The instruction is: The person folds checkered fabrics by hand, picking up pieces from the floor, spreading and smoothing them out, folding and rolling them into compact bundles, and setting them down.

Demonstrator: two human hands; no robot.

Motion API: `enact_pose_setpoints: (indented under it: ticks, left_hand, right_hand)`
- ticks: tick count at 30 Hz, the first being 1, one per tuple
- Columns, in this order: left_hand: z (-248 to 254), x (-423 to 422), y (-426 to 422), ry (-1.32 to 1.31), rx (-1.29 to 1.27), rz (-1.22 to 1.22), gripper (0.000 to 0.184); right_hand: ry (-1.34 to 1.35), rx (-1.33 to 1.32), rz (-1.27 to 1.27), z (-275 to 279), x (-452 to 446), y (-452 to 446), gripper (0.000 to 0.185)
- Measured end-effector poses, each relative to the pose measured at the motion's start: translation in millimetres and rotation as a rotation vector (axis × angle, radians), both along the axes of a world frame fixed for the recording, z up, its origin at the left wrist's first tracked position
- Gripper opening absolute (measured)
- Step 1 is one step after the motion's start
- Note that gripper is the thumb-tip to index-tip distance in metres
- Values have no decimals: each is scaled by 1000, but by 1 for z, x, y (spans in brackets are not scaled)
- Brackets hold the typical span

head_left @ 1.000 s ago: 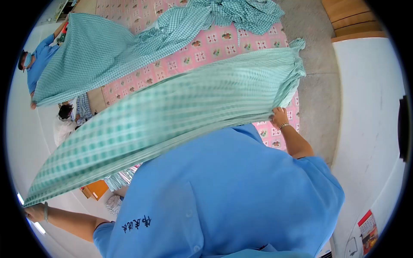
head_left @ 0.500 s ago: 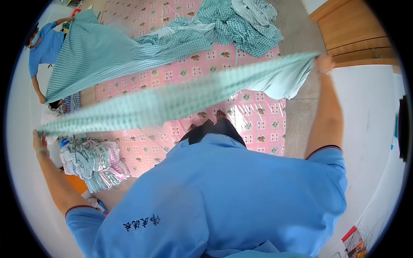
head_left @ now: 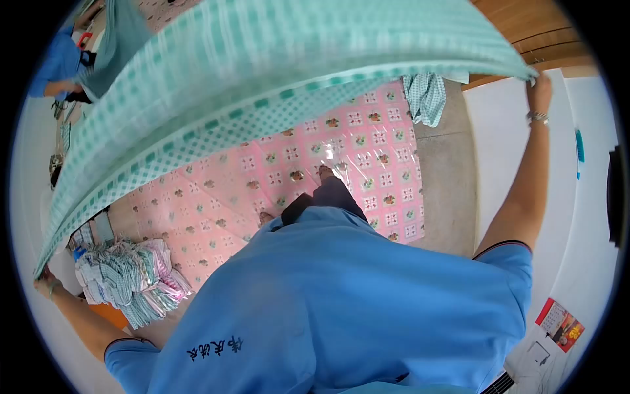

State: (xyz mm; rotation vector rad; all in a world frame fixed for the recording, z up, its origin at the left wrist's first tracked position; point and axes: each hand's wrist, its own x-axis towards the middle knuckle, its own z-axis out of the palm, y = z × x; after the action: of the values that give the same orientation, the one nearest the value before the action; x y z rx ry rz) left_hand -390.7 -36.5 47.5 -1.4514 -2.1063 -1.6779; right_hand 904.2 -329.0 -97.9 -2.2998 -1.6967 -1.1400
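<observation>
A large green-and-white checked sheet (head_left: 282, 59) billows in the air in front of me, stretched from one arm to the other. At the lower left, my left hand (head_left: 47, 284) is closed on one corner of it. My right hand (head_left: 540, 95), with a band at the wrist, grips the opposite corner at the upper right. The sheet's near edge curves over the pink patterned floor covering (head_left: 308, 151) and hides the far part of it. Motion blurs part of the fabric.
A stack of folded checked cloths (head_left: 131, 276) lies at the left. Another person in a blue shirt (head_left: 56, 62) handles green cloth (head_left: 121, 49) at the upper left. More checked cloth (head_left: 425, 98) lies beyond the sheet, near a wooden cabinet (head_left: 558, 39). A calendar (head_left: 561, 325) sits at the lower right.
The sheet has risen and filled with air, from a narrow taut band to a wide arch. My left hand has moved lower and outward, my right hand outward. The other person's cloth has bunched up.
</observation>
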Motion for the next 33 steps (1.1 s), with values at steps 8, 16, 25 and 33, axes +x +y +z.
enact_pose_setpoints:
  ticks: [8, 16, 25, 33]
  left_hand:
    - [-8, -67, -154, 374, -227, 532, 26]
    - [98, -48, -228, 428, -194, 762, 26]
    - [114, -28, -54, 253, -344, 105, 28]
    - [-19, 102, 42, -486, -21, -213, 31]
  right_hand:
    - [595, -842, 138, -316, -228, -129, 7]
    - [586, -1724, 149, -347, -401, -204, 36]
    - [914, -806, -479, -385, -170, 17, 28]
    - [383, 69, -745, 1, 111, 33, 42]
